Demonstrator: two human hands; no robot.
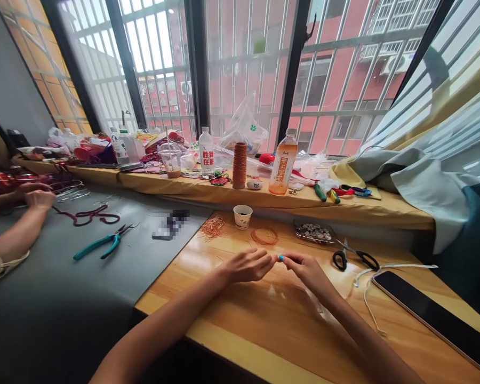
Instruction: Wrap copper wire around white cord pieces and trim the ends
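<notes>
My left hand (253, 265) and my right hand (304, 266) meet fingertip to fingertip above the wooden table (240, 325). Both are closed in a pinch. A small bright blue spot (280, 258) shows at the right fingertips; I cannot tell whether it is a bead or part of a fingernail. Whatever else they hold is too small to see. Just beyond them lies a loose ring of thin copper-coloured wire (264, 244). Behind my left hand are a heap of short copper-coloured strands (213, 226) and a paper cup (243, 221) with dark contents.
To the right are a tray of small pieces (314, 231), scissors (346, 258), white cord (368, 306) and a phone (428, 314). Teal pliers (98, 246) lie on the grey table, near a co-worker's hands (40, 197). A spool (239, 165) and bottle (283, 168) stand on the ledge.
</notes>
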